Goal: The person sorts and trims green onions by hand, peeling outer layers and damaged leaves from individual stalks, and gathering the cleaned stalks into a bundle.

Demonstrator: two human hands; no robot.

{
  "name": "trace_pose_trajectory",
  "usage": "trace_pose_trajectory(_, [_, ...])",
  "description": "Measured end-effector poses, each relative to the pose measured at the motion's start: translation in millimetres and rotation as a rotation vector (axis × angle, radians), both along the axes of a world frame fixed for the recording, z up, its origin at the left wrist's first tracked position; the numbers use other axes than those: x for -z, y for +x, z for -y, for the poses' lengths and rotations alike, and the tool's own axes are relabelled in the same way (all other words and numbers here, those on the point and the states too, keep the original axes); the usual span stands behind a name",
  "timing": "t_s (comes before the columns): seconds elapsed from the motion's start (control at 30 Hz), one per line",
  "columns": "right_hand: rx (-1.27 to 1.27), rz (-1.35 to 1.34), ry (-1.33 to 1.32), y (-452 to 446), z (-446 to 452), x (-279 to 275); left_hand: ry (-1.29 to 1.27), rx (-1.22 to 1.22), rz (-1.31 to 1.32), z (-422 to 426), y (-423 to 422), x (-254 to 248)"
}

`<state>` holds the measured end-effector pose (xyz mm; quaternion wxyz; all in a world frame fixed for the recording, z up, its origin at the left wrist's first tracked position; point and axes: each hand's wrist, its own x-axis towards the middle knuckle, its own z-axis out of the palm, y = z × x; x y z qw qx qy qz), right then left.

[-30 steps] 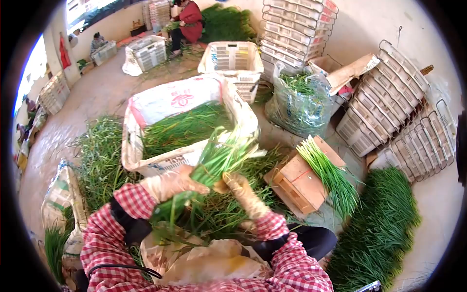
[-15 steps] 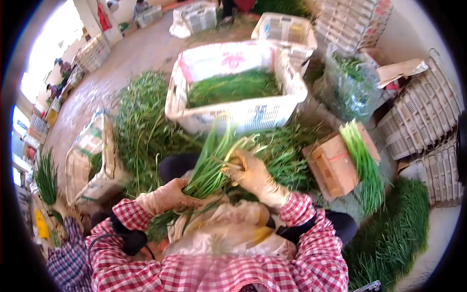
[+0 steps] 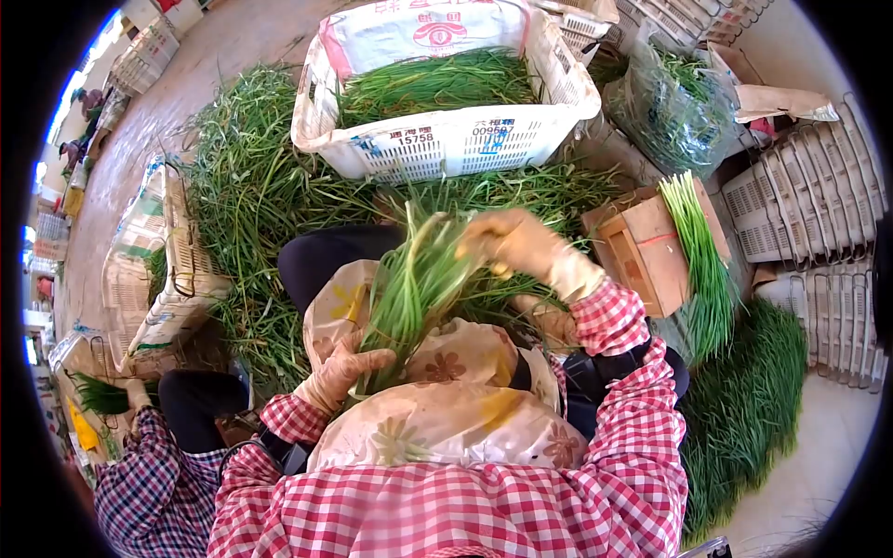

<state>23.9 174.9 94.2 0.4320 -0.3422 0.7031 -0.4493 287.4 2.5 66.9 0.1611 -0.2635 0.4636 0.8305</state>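
A loose bunch of green chives [image 3: 405, 307] stands tilted over my lap, its upper end smeared by motion. My left hand [image 3: 344, 370], in a pale glove, is closed round the bunch's lower part, thumb across the leaves. At the upper right of the bunch is my gloved right hand [image 3: 516, 244]; its bent fingers are too blurred to show whether they grip any leaves. A tidy bundle of chives [image 3: 696, 265] lies over a small brown wooden box [image 3: 642, 246] to my right. In front stands a white plastic crate [image 3: 446, 153] holding laid-out chives [image 3: 437, 86].
Loose leaves [image 3: 265, 232] are heaped on the floor in front and to the left. A long row of chives [image 3: 744, 428] lies at right, near stacked crates [image 3: 800, 200] and a clear bag of greens [image 3: 674, 102]. A person in a dark checked sleeve [image 3: 153, 479] sits at left.
My view has tilted down. My left hand has moved lower with the bunch, now more upright. My right hand has risen away from my lap and blurs. The neighbour's greens have been lowered.
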Motion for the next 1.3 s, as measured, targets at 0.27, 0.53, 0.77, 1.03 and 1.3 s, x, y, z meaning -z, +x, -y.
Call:
trace_pose_trajectory(0.27, [1.154,-0.132,-0.408,-106,-83,23,0.021,-0.103,-0.073,23,9,8])
trace_pose_trajectory(0.53, [0.173,0.268,-0.1,43,17,24,-0.116,-0.037,-0.037,20,14,6])
trace_pose_trajectory(0.77, [-0.065,0.207,-0.008,51,11,26,-0.115,-0.044,-0.075,6,21,16])
trace_pose_trajectory(1.03, [-0.131,-0.375,-0.253,28,-28,48,-0.215,0.07,-0.036,-5,9,3])
trace_pose_trajectory(1.3, [-0.089,-0.635,-0.043,14,-36,23,-0.26,0.065,-0.031,7,12,-5])
